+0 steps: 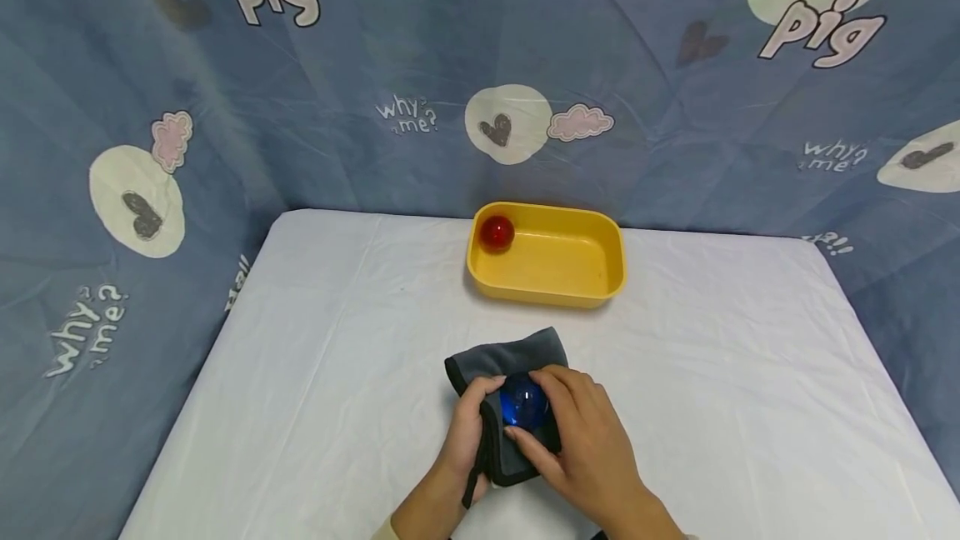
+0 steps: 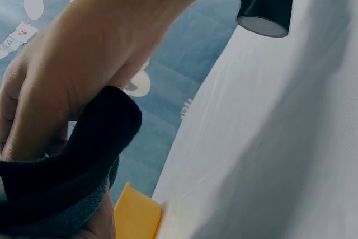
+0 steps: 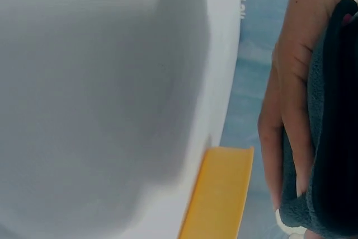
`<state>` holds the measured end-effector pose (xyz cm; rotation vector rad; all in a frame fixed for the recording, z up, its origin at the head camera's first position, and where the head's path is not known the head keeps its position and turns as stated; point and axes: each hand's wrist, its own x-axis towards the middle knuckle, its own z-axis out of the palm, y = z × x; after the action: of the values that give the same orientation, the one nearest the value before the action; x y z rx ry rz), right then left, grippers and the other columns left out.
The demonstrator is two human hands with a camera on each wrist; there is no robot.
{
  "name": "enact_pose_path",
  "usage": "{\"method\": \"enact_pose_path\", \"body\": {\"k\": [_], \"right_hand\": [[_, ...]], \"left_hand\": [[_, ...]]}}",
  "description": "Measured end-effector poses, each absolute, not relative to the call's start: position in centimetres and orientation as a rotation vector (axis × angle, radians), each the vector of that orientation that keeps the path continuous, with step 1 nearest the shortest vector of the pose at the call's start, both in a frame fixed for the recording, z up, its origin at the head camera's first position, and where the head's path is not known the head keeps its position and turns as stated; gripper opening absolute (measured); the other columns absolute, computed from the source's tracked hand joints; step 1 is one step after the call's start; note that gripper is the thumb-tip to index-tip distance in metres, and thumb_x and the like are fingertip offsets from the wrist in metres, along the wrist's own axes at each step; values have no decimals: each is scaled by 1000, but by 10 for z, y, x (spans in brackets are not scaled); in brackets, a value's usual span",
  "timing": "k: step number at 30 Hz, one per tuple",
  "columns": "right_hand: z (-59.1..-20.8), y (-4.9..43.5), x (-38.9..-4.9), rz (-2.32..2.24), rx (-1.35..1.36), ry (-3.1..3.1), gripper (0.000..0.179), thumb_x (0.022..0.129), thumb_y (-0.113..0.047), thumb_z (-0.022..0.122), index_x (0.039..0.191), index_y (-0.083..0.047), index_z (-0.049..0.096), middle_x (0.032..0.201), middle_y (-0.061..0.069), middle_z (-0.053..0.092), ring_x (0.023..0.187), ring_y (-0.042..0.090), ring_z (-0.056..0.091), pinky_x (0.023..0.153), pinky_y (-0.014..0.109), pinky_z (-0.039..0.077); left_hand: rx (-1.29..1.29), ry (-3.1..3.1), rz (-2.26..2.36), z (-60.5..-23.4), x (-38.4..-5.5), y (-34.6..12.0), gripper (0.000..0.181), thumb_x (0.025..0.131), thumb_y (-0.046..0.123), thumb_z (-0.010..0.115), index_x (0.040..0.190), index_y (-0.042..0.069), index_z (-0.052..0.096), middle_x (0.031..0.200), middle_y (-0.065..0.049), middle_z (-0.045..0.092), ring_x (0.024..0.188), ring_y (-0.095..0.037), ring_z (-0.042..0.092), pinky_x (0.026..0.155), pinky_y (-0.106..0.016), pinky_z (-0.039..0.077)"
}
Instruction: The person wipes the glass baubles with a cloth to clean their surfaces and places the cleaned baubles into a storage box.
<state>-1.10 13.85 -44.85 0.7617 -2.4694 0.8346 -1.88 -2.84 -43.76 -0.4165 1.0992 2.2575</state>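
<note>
In the head view a clear blue ball [image 1: 523, 402] lies on a folded grey cloth [image 1: 517, 353] with black edging. My left hand [image 1: 459, 447] grips the cloth from the left, its thumb along the ball's left side. From the right, my right hand [image 1: 588, 440] pinches the ball between thumb and fingers, over the cloth. Folds of the dark cloth [image 2: 95, 132] fill the lower left of the left wrist view and hide the ball there. The cloth also covers the right side of the right wrist view.
Beyond the hands, a yellow tray [image 1: 551, 294] stands near the back edge of the white-covered table [image 1: 360, 373]. A red ball [image 1: 497, 233] lies in its back left corner. A blue printed curtain [image 1: 420, 165] hangs behind and along the sides.
</note>
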Motion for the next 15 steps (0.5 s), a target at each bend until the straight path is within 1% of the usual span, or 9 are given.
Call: {"method": "enact_pose_path", "body": {"k": [2,5,11,13,15], "right_hand": [[-449,138,-11,821,760,-2490,63,102,-57,59,134,-2,60,129,13,61,113,28,59,93,46,51],[-449,138,-12,819,757,-2504,63,102,-56,60,134,-1,60,129,14,60,113,29,59,94,47,51],[-448,139,-13,868,727,-2524,61,99,-55,67,129,-1,62,124,10,62,110,25,59,97,42,51],[-447,140,-15,902,707,-2539,59,96,-53,71,125,-3,64,120,7,64,108,23,59,96,41,52],[-447,141,-17,940,693,-2549,54,94,-50,75,121,-4,66,114,3,65,104,19,59,92,38,53]], "left_hand": [[-410,1095,2261,-437,-19,-29,61,101,44,41,147,3,38,127,-10,58,106,-16,62,92,-31,55],[-411,1103,2256,-437,-20,-29,61,101,44,40,146,2,39,125,-10,58,104,-16,62,90,-30,55],[-429,1113,2250,-438,-18,-29,68,101,44,41,154,3,30,138,-15,52,113,-21,60,98,-36,53],[-424,1117,2249,-439,-18,-29,69,101,44,41,155,3,28,143,-16,49,117,-22,59,101,-38,52],[-415,1120,2248,-440,-17,-29,69,101,44,40,156,3,27,145,-17,49,119,-22,59,103,-39,51]]}}
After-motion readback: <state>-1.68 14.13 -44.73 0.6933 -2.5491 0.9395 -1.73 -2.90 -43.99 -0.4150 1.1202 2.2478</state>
